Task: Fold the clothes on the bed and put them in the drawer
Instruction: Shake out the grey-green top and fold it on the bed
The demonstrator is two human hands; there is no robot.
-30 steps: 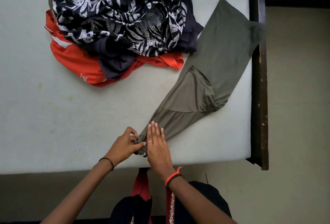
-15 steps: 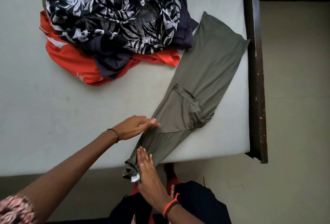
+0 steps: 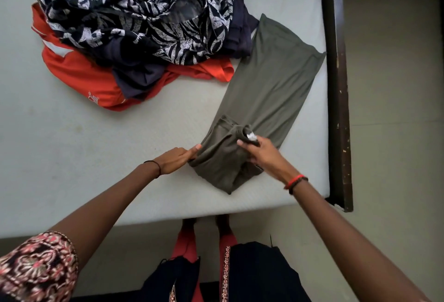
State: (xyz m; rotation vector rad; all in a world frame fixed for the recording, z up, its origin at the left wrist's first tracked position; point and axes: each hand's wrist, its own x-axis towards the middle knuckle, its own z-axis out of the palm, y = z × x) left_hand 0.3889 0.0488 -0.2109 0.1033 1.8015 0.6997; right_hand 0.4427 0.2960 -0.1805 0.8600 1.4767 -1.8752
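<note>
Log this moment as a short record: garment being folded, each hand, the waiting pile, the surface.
in work: olive garment, flat on the mattress, near end doubled back over itself
left: left hand flat, straight fingers against the fold's left edge
right: right hand pinches the folded-over end near its white label
pile: leaf-print garment atop a navy garment and an orange garment
surface: pale mattress; dark bed frame along its right side
drawer: not in view
</note>
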